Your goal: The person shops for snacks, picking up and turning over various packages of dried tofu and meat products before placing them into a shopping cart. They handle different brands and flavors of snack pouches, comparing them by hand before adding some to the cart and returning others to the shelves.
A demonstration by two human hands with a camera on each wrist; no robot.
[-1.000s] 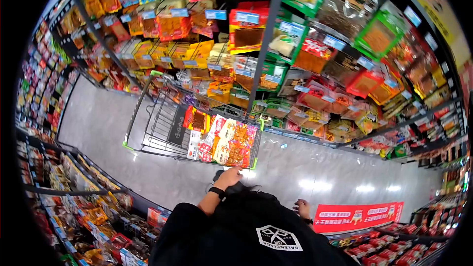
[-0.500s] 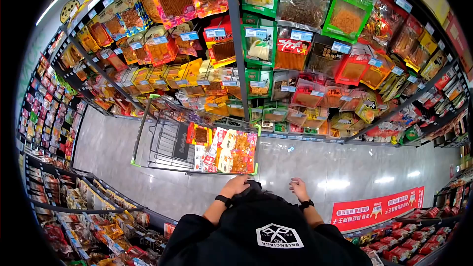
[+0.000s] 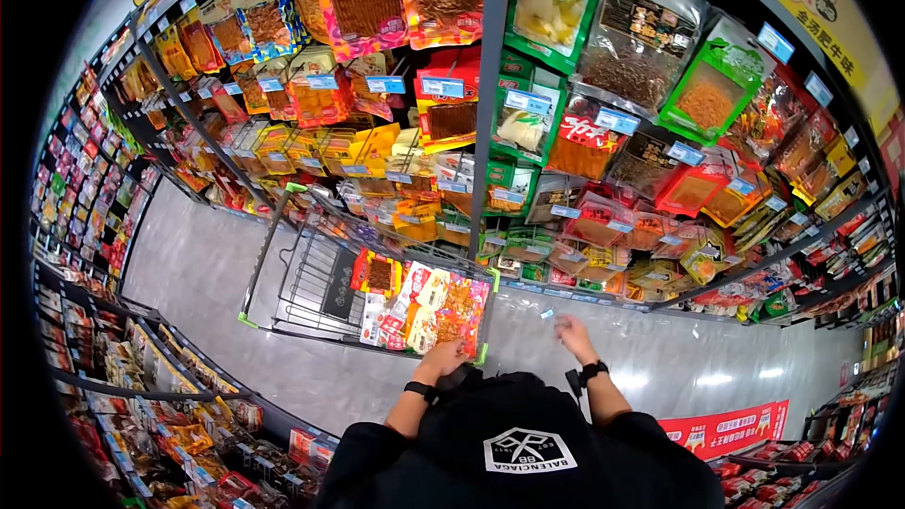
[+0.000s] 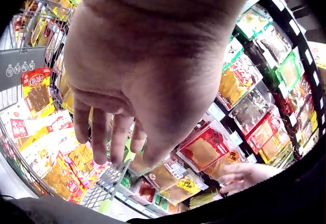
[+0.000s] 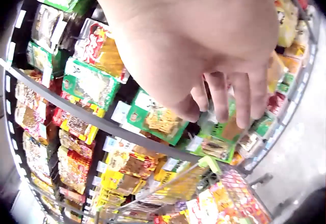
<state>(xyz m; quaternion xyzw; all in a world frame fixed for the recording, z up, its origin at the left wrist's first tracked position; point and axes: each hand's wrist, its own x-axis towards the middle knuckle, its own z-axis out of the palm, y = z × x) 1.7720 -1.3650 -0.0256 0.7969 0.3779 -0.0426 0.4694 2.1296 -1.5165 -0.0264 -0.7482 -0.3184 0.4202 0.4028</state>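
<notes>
My left hand [image 3: 443, 358] hangs at the near right corner of a wire shopping cart [image 3: 339, 287]. In the left wrist view its fingers [image 4: 99, 137] point down, loosely extended, and hold nothing; the cart's mesh and green corner show behind them. Several snack packets [image 3: 438, 311] lie in the cart, with a red-and-yellow packet [image 4: 38, 96] beside the dark panel. My right hand [image 3: 573, 337] is held out over the floor, right of the cart. Its fingers [image 5: 242, 94] are relaxed, with nothing in them; the shelf packets appear behind.
A tall rack of hanging snack bags [image 3: 622, 57] with price tags runs along the far side, split by a dark post [image 3: 489, 104]. Grey floor [image 3: 189, 245] extends on both sides of the cart. Low shelves [image 3: 179, 434] and a red banner [image 3: 726, 429] stand behind me.
My right hand has come up and forward from beside my body to out over the floor. My left hand stays by the cart's near corner. The head view has shifted slightly.
</notes>
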